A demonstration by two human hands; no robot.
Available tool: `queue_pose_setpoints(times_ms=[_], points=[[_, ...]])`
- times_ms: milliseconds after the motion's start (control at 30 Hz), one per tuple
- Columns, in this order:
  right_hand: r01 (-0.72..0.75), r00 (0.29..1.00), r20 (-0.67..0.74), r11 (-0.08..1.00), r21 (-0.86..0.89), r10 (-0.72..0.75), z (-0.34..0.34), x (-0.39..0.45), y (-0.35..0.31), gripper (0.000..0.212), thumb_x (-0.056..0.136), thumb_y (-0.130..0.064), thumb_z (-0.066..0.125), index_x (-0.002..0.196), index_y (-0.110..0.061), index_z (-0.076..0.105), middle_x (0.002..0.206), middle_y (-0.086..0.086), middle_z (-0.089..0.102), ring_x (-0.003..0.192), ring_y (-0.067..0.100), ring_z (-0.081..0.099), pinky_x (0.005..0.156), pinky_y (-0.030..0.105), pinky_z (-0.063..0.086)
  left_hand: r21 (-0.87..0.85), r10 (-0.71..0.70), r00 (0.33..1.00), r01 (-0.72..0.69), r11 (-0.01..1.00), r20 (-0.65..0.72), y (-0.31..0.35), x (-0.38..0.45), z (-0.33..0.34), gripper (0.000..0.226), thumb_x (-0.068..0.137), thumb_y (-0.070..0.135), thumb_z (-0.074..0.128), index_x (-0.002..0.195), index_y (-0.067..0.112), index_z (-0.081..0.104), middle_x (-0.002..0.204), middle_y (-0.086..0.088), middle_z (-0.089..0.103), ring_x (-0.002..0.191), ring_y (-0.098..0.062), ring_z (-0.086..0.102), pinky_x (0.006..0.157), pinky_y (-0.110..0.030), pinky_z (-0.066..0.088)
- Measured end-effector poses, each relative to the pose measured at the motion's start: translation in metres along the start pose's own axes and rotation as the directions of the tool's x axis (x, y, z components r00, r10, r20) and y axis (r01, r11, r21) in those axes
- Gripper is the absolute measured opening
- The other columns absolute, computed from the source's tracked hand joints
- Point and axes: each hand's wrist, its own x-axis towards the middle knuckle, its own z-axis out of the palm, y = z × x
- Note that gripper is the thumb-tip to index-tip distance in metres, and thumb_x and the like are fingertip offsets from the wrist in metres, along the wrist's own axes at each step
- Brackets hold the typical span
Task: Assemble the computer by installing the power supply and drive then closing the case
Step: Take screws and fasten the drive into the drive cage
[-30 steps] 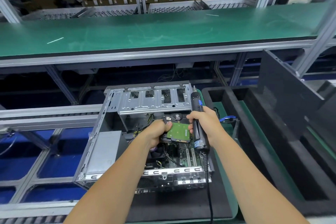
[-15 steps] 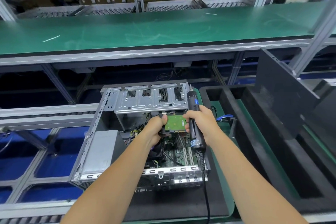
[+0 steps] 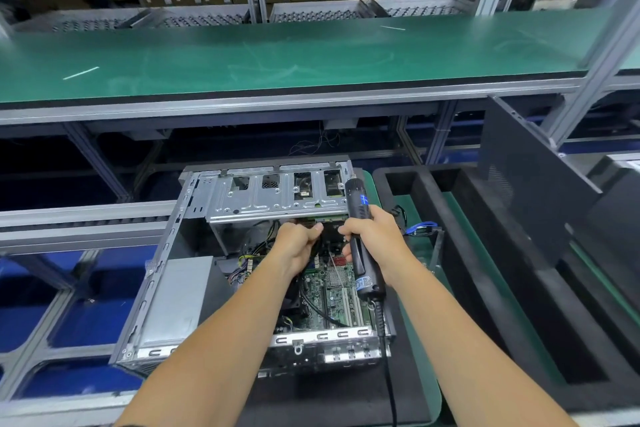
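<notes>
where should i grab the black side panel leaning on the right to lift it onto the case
Judging by its pose, take the side panel by its upper edge, coming from above. It stands tilted in the black foam tray, so that edge is free, while the lower edge sits down in the tray, out of view.

An open computer case (image 3: pixel 180 274) lies on a dark mat (image 3: pixel 339 395), motherboard (image 3: pixel 332 291) exposed. The left hand (image 3: pixel 298 246) grips the drive (image 3: pixel 329 218) – mostly hidden under the metal drive cage (image 3: pixel 277 198). The right hand (image 3: pixel 375 243) holds an electric screwdriver (image 3: pixel 362 246), also touching the drive.
</notes>
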Motion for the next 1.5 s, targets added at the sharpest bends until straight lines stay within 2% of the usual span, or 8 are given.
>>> queue_pose_setpoints(times_ms=[133, 300, 800, 1100, 1233, 1333, 1433, 1500], points=[[-0.001, 1.0, -0.007, 1.0, 0.0, 0.001, -0.001, 0.002, 0.001, 0.023, 0.077, 0.001, 0.065, 0.091, -0.008, 0.049, 0.068, 0.012, 0.054, 0.048, 0.025, 0.055, 0.047, 0.03, 0.049, -0.031, 0.044, 0.997, -0.046, 0.998, -0.069, -0.007, 0.004, 0.005, 0.077, 0.088, -0.021, 0.047, 0.15, 0.002, 0.008, 0.13, -0.03, 0.049, 0.096, -0.025, 0.059, 0.096, -0.039, 0.048], [-0.001, 1.0, -0.015, 1.0, -0.014, 0.001, 0.0, 0.002, 0.001, 0.022, 0.077, 0.0, 0.065, 0.091, -0.007, 0.05, 0.07, 0.013, 0.055, 0.049, 0.025, 0.057, 0.048, 0.032, 0.051, -0.159, 0.023, 0.997, -0.011, 0.987, 0.074, -0.001, -0.003, 0.0, 0.049, 0.086, -0.01, 0.058, 0.13, -0.015, 0.037, 0.136, -0.032, 0.042, 0.113, -0.033, 0.056, 0.081, -0.032, 0.054], [-0.01, 1.0, 0.001, 1.0, -0.013, 0.01, 0.0, 0.001, 0.0, 0.024, 0.079, -0.001, 0.066, 0.094, -0.007, 0.048, 0.071, 0.013, 0.052, 0.048, 0.024, 0.055, 0.047, 0.03, 0.05, -0.287, -0.017, 1.0, 0.017, 0.958, 0.001, -0.003, 0.003, 0.004, 0.061, 0.093, -0.015, 0.042, 0.148, -0.001, 0.017, 0.146, -0.028, 0.03, 0.127, -0.035, 0.043, 0.105, -0.042, 0.042], [-0.008, 1.0, -0.011, 1.0, -0.013, 0.008, 0.001, 0.004, 0.002, 0.023, 0.077, -0.001, 0.066, 0.088, -0.009, 0.048, 0.071, 0.012, 0.052, 0.05, 0.026, 0.054, 0.051, 0.034, 0.049, -0.126, 0.024, 0.999, -0.029, 0.992, -0.047, -0.005, -0.002, 0.001, 0.071, 0.091, -0.008, 0.055, 0.149, 0.001, 0.015, 0.13, -0.019, 0.046, 0.071, -0.016, 0.069, 0.066, -0.024, 0.058], [-0.005, 1.0, -0.013, 1.0, -0.003, 0.005, 0.001, 0.003, 0.003, 0.022, 0.078, -0.001, 0.065, 0.089, -0.008, 0.048, 0.07, 0.01, 0.053, 0.048, 0.026, 0.054, 0.05, 0.033, 0.049, -0.107, 0.021, 1.0, -0.021, 0.994, 0.0, 0.002, -0.004, -0.001, 0.071, 0.089, -0.008, 0.058, 0.146, -0.006, 0.017, 0.13, -0.028, 0.046, 0.075, -0.022, 0.07, 0.065, -0.025, 0.058], [-0.009, 1.0, -0.009, 1.0, -0.011, 0.009, 0.001, 0.003, 0.002, 0.023, 0.078, -0.001, 0.066, 0.09, -0.008, 0.048, 0.069, 0.011, 0.054, 0.048, 0.025, 0.055, 0.049, 0.032, 0.049, -0.053, -0.014, 0.999, 0.016, 0.998, 0.047, 0.003, -0.003, -0.003, 0.063, 0.084, -0.004, 0.066, 0.137, -0.013, 0.032, 0.128, -0.032, 0.051, 0.076, -0.019, 0.071, 0.093, -0.034, 0.052], [-0.007, 1.0, -0.01, 1.0, -0.017, 0.007, 0.001, 0.003, 0.002, 0.023, 0.078, -0.001, 0.066, 0.09, -0.008, 0.048, 0.07, 0.012, 0.053, 0.048, 0.025, 0.055, 0.048, 0.032, 0.049, 0.059, -0.053, 0.995, 0.048, 0.997, 0.08, 0.004, -0.006, -0.004, 0.012, 0.082, -0.006, 0.066, 0.091, -0.012, 0.06, 0.078, -0.017, 0.072, 0.067, -0.015, 0.07, 0.105, -0.037, 0.042], [-0.009, 1.0, -0.009, 1.0, -0.02, 0.009, 0.0, 0.004, 0.003, 0.023, 0.078, -0.001, 0.066, 0.09, -0.008, 0.048, 0.069, 0.012, 0.053, 0.048, 0.025, 0.055, 0.049, 0.033, 0.049, 0.116, -0.065, 0.994, 0.055, 0.992, 0.086, 0.005, -0.006, -0.005, 0.014, 0.084, -0.006, 0.064, 0.072, -0.005, 0.057, 0.068, -0.011, 0.066, 0.064, -0.013, 0.068, 0.106, -0.035, 0.039]])
